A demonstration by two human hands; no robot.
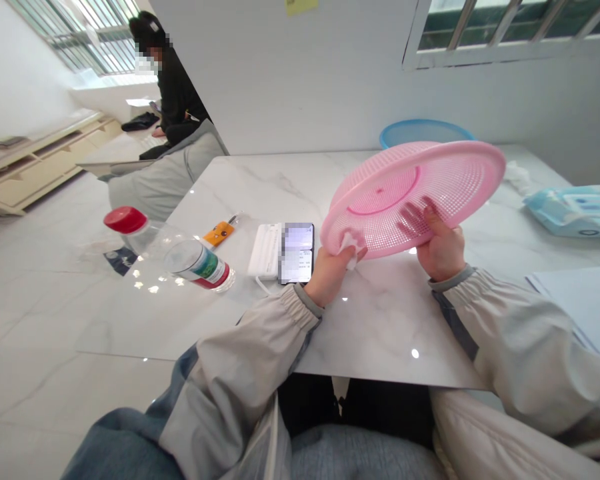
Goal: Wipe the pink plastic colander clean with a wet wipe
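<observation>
A pink plastic mesh basket [380, 193] is tilted above the table, its hollow side facing me. My right hand [443, 250] grips its near right rim, with the thumb on the inside and the other fingers seen dimly through the mesh. At the lower left rim, my left hand [330, 273] pinches a crumpled white tissue [350, 248] against the basket. Part of the tissue lies over the inner edge. Behind the pink basket stands a blue basket [427, 127], mostly hidden by it.
Left of my hands are a phone [300, 253], a white power bank [266, 250], an orange pouch [219, 233] and a red-capped bottle [180, 257]. At right lie a wipes pack [575, 210], a crumpled tissue [517, 177] and papers [585, 300]. A person [173, 87] sits at the far left.
</observation>
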